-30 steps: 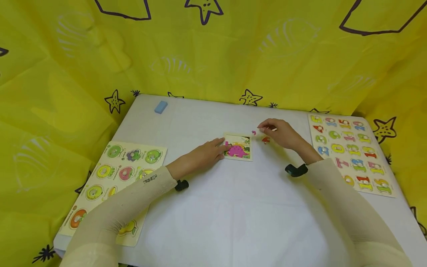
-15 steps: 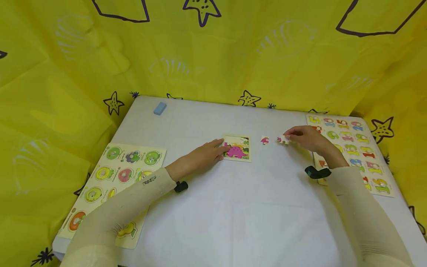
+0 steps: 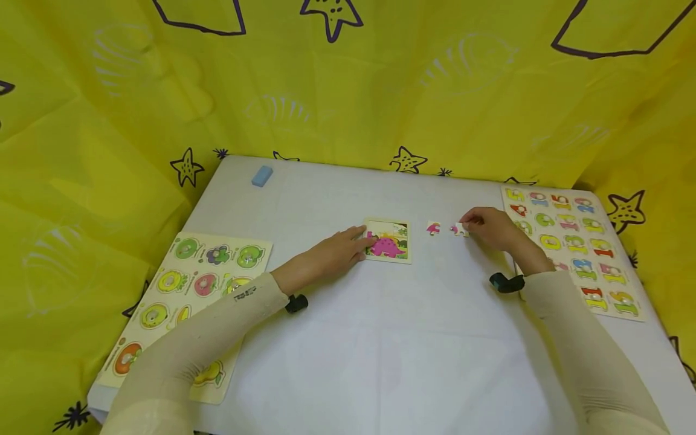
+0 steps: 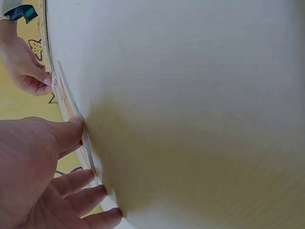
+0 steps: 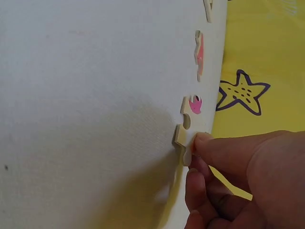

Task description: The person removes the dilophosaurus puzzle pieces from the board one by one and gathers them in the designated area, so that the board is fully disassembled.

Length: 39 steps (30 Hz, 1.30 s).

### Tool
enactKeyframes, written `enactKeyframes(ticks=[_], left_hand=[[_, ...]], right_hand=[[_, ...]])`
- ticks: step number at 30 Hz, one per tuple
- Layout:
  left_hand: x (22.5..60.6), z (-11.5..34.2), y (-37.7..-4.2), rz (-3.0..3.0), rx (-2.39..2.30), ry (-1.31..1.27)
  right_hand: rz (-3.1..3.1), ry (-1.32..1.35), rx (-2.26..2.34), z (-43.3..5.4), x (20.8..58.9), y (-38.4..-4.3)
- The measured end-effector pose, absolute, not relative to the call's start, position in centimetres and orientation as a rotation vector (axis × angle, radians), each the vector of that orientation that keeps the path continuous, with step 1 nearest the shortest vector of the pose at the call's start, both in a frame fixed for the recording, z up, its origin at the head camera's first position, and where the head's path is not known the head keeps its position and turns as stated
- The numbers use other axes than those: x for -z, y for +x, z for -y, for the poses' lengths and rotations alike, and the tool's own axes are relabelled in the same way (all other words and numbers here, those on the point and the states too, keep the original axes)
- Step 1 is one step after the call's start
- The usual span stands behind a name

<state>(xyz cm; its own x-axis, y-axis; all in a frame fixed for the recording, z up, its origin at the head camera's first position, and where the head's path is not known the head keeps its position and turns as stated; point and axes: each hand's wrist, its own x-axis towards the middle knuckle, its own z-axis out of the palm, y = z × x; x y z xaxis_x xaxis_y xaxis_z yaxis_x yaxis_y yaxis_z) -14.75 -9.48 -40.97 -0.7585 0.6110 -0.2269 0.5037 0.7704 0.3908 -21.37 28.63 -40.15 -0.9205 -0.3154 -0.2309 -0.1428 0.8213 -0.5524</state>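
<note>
In the head view a small square puzzle (image 3: pixel 399 241) with a pink dinosaur lies mid-table. My left hand (image 3: pixel 337 251) rests at its left side, the thumb on it. The left wrist view shows that thumb (image 4: pixel 69 133) against the board's edge and the other fingers fairly straight, tips down at the table. My right hand (image 3: pixel 492 229) pinches a jigsaw piece (image 3: pixel 458 229), white with a bit of pink, between thumb and fingers close over the table. In the right wrist view, the pinched piece (image 5: pixel 187 129) stands tilted. A second pink jigsaw piece (image 3: pixel 432 228) lies between it and the puzzle.
A fruit knob-puzzle board (image 3: pixel 261 251) lies on the left, partly under the left sleeve. At the right lies a number puzzle board (image 3: pixel 598 241), which the right forearm overlaps. A blue block (image 3: pixel 262 176) sits at the back left. Yellow patterned cloth (image 3: pixel 348 115) hangs behind the table.
My right hand has moved right with its jigsaw piece, from beside the puzzle to past the loose pink piece, then barely shifted. The left hand stays on the puzzle.
</note>
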Motion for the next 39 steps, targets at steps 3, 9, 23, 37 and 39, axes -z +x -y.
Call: enactKeyframes(ticks=[3, 9, 23, 37, 39], left_hand=[[41.0, 9.5, -14.8, -2.625, -0.429, 0.859], [41.2, 9.5, -14.9, -2.633, -0.388, 0.879], [41.2, 9.5, -14.8, -2.637, -0.407, 0.894], [41.5, 9.5, -14.8, -2.654, -0.413, 0.888], [41.5, 9.6, -14.8, -2.657, -0.41, 0.886]], right_hand=[[-2.714, -0.364, 0.762, -28.4, 40.2, -21.2], [-2.753, -0.395, 0.744, -28.3, 40.9, -21.2], [-2.83, -0.356, 0.657, -27.4, 40.8, -21.0], [-2.841, -0.39, 0.673, -24.4, 39.6, -20.4], [-2.834, -0.408, 0.689, -23.5, 39.5, -20.2]])
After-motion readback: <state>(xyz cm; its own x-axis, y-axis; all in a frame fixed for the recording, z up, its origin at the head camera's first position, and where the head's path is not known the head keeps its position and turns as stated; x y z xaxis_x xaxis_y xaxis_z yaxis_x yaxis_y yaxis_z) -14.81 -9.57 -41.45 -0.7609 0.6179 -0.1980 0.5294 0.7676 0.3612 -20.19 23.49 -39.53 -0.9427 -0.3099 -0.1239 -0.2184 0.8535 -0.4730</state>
